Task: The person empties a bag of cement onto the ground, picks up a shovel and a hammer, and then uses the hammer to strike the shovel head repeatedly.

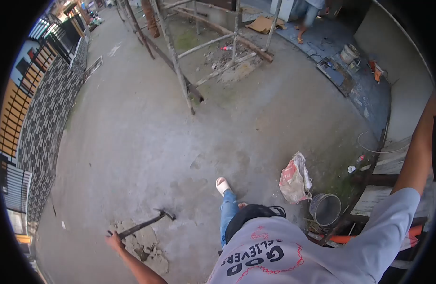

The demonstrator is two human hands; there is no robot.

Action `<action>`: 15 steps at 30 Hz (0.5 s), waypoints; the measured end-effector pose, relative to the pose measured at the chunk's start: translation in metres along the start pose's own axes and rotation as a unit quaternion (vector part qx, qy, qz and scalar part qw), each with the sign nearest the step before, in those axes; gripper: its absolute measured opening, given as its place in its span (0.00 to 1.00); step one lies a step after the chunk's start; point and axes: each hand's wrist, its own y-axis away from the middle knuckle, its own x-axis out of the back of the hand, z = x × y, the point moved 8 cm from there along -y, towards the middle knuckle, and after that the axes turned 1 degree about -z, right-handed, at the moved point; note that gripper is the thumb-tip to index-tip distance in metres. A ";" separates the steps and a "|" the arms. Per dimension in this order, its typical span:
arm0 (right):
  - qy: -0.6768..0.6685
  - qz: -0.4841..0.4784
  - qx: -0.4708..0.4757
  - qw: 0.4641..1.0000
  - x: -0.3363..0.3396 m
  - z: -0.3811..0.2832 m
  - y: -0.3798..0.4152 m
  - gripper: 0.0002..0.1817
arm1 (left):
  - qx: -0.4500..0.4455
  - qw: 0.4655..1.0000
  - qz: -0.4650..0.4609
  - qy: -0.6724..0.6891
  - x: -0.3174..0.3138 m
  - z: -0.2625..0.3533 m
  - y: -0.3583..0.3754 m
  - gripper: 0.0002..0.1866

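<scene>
My left hand (115, 240) is closed around the end of a long dark handle; it belongs to a hammer (142, 226) whose head points away to the right. Below the hammer, a patch of wet-looking grey mortar (149, 253) lies on the concrete ground. My right arm (417, 146) is raised along the right edge of the view, and its hand is out of sight. One foot in a pale sandal (222, 185) is stepping forward on the concrete.
A worn sack (295, 179) and a black bucket (325, 209) stand to my right. Ahead are wooden scaffold poles (173, 57) with rubble between them. A person (309, 19) stands on the far blue-grey floor, near another bucket (349, 54). A tiled wall (45, 118) with railings runs along the left.
</scene>
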 end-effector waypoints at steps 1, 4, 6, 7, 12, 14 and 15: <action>-0.003 0.045 0.013 0.999 0.001 0.001 0.000 0.35 | 0.013 0.999 -0.025 -0.038 0.025 0.043 0.030 0.29; -0.008 0.108 0.012 0.994 0.022 -0.013 0.017 0.31 | 0.018 0.996 -0.033 0.076 -0.016 0.014 0.008 0.23; 0.067 0.047 -0.014 0.997 0.040 -0.026 0.027 0.30 | 0.027 0.982 -0.068 0.175 -0.045 0.008 0.013 0.19; 0.032 0.056 -0.009 0.998 0.039 -0.021 0.027 0.28 | 0.029 0.961 -0.093 0.259 -0.054 0.011 0.014 0.16; 0.031 0.210 0.132 0.968 0.013 -0.004 0.015 0.23 | 0.008 0.910 -0.173 0.378 -0.127 0.065 0.042 0.13; -0.080 0.448 0.154 0.877 0.047 -0.034 0.077 0.22 | -0.049 0.947 -0.178 0.263 -0.152 0.089 0.045 0.12; -0.115 0.381 0.185 0.899 0.029 -0.036 0.091 0.14 | -0.028 0.944 -0.134 0.301 -0.155 0.094 0.050 0.12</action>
